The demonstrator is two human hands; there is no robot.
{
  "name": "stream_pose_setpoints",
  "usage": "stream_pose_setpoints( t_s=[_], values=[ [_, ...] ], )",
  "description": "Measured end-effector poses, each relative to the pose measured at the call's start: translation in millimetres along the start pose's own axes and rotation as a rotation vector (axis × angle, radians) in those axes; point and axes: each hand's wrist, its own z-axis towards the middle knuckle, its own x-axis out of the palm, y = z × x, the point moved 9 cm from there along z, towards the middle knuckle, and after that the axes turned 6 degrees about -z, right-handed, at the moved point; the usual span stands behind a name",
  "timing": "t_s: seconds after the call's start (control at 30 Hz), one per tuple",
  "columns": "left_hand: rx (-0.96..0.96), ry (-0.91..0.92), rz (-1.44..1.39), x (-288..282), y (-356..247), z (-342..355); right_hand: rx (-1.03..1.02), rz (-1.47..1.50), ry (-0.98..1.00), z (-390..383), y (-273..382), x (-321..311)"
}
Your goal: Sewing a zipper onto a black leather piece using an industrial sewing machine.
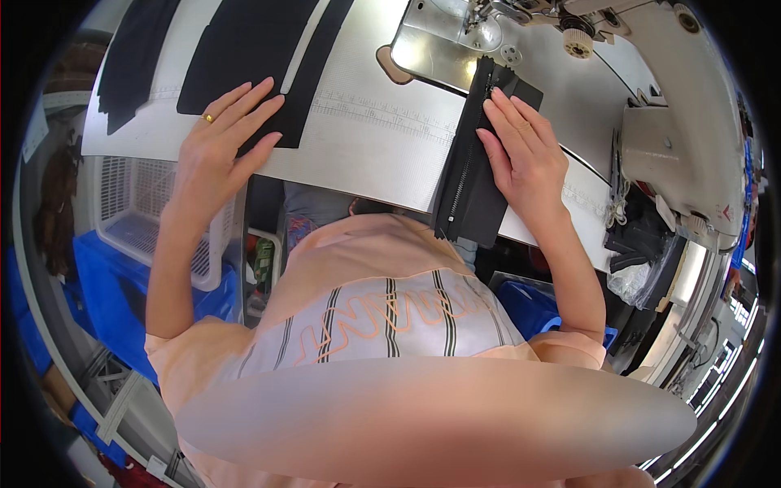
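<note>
We observe two bare hands working over a pale tabletop (374,154) that carries a printed ruler band parallel to its front edge. We locate the left hand (213,154) palm down, near the front edge in the left part of the tabletop. Its grip is apart: the fingers are spread, the thumb stands away from them, and the fingertips rest on a black fabric panel (248,49). We note a gold ring (209,118) on one finger of this hand, and a narrow pale strip (303,45) running lengthwise along the panel. We find a second dark fabric piece (138,61) farther left, close to the left edge of the tabletop.

We locate the right hand (533,159) palm down on a black zipper piece (484,199). Its grip is apart as well: the fingers lie extended and side by side, the thumb set away from them. We see this piece lying across the front edge of the tabletop, right of its middle; its near end overhangs that edge, and its far end reaches the metal plate (435,53) of a sewing machine (679,154). The zipper teeth (465,167) run lengthwise along it, left of the right thumb. Below the left front corner of the tabletop we identify a white basket (146,207) and a blue bin (122,281)
</note>
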Motion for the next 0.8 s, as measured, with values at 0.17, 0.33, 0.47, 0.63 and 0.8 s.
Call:
stream_pose_setpoints(
  t_s=[0.17, 0.33, 0.47, 0.63, 0.8],
  values=[
    [0.16, -0.013, -0.138, 21.5, -75.5, 22.1, 0.02, 0.042, -0.077, 8.6, 0.8, -3.5],
    [0.265, -0.058, -0.251, 64.1, -118.4, 62.7, 0.03, 0.037, 0.058, -8.7, -23.4, -37.7],
    [0.302, -0.079, -0.168, 57.3, -111.6, 82.0, 0.375, -0.521, -0.593, -75.1, -199.0, -228.2],
    [0.14, -0.06, -0.089, 40.6, -62.3, 125.6, 1.229, 0.131, -0.372, -208.8, -528.2, -314.6],
    [0.08, -0.051, -0.433, 50.9, -32.0, 173.1, 1.106, 0.694, -0.936, -323.2, -521.4, -249.9]
  ],
)
